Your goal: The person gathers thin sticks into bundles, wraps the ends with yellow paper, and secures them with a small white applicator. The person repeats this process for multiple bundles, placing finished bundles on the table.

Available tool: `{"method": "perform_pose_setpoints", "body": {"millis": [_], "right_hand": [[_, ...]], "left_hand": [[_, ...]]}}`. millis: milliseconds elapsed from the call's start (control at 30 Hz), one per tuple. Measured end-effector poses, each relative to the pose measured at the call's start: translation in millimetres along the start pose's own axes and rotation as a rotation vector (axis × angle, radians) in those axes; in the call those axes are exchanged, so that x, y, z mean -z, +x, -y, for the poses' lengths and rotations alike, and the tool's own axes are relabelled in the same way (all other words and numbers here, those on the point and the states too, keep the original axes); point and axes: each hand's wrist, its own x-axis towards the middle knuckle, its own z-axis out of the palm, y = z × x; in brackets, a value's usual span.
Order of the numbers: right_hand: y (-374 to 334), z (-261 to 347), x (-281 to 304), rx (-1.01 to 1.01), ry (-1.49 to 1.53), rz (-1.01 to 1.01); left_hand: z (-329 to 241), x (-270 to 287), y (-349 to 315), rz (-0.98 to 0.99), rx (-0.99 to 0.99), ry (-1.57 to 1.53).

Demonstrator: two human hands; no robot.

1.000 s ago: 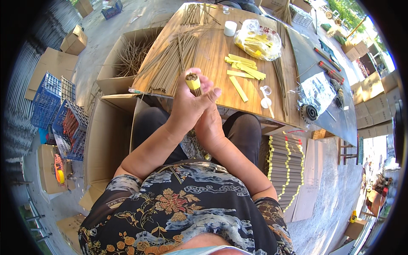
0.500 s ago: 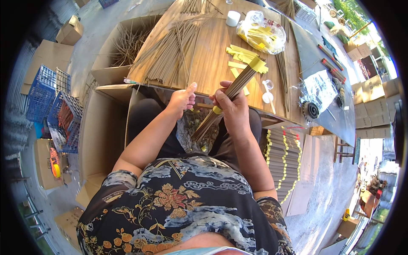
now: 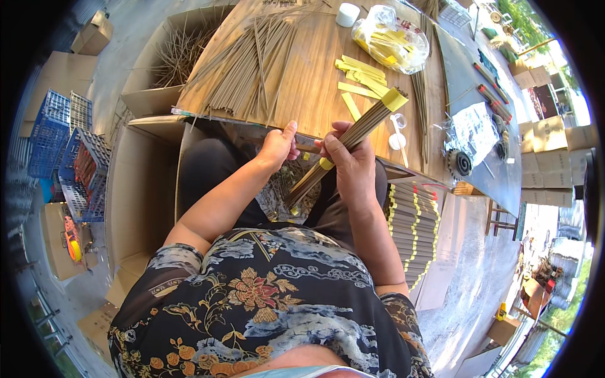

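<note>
A bundle of thin brown incense sticks (image 3: 373, 121) slants across my right hand (image 3: 355, 165), whose thumb and fingers are wrapped round it. One yellow paper band (image 3: 394, 99) circles its upper end, and another yellow band (image 3: 326, 164) sits lower down, just below my fingers. The bundle's lower end hangs over my lap, in front of the table edge. To its left, apart from the bundle, is my left hand (image 3: 278, 148), with fingers curled in and thumb pointing up. Nothing shows in it. On the table beyond lie yellow paper strips (image 3: 362, 77).
Loose incense sticks (image 3: 249, 69) spread over the wooden table (image 3: 315, 75). Farther right are a plastic bag of yellow strips (image 3: 392, 39) and a small white dish (image 3: 397, 141). Banded bundles (image 3: 413, 233) are stacked low at right. An open carton (image 3: 144, 183) stands at left.
The bundle has shifted slightly right and down with my right hand still round it. My left hand has moved slightly right, nearer the bundle. The whole view has shifted a little.
</note>
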Motion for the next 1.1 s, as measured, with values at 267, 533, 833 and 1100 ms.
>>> {"method": "perform_pose_setpoints", "body": {"millis": [267,533,833,1100], "right_hand": [[-4.3,14.9,0.6,0.043,0.068,0.024],[10.7,76.0,-14.0,0.327,-0.175,0.012],[71.0,63.3,-16.0,0.373,-0.277,0.024],[82.1,72.0,-23.2,0.373,-0.297,0.006]], "left_hand": [[7.8,19.8,-5.4,0.19,-0.022,0.629],[-23.7,44.2,-34.7,0.2,-0.142,0.262],[-24.2,51.4,-28.7,0.182,-0.154,0.14],[-24.0,54.5,-24.0,0.227,-0.127,0.153]]}}
